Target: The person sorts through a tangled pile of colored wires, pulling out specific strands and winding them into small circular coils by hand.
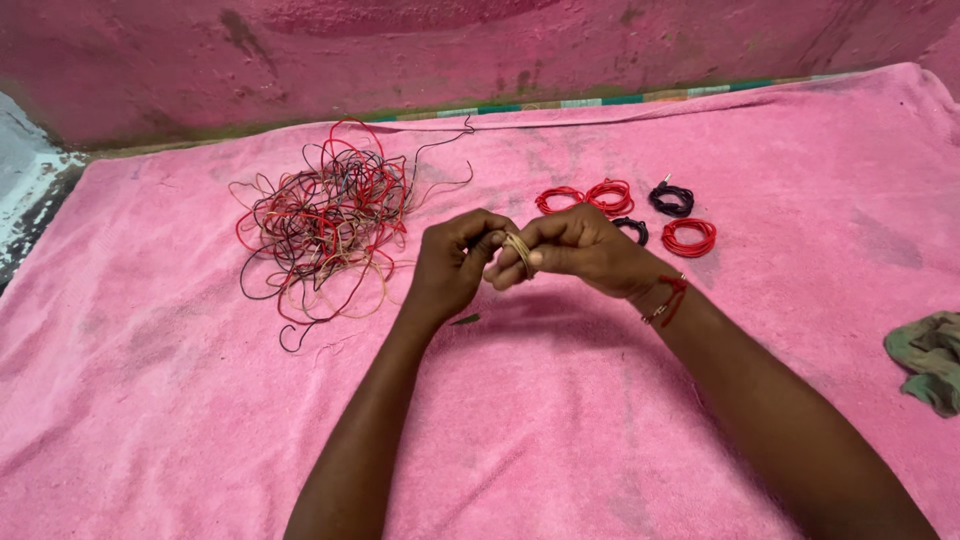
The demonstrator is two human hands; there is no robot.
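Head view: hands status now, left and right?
Left hand: closed, pinching the tan wire coil.
Right hand: closed, fingers gripping the same coil from the other side.

There is one camera. It sits on the person's head and looks down and forward. It is close to the left hand (450,265) and the right hand (570,250), which meet in the middle of the view. Both arms come up from the bottom edge. The pink towel (200,420) fills most of the view, and the pink wall (400,60) runs along the top.
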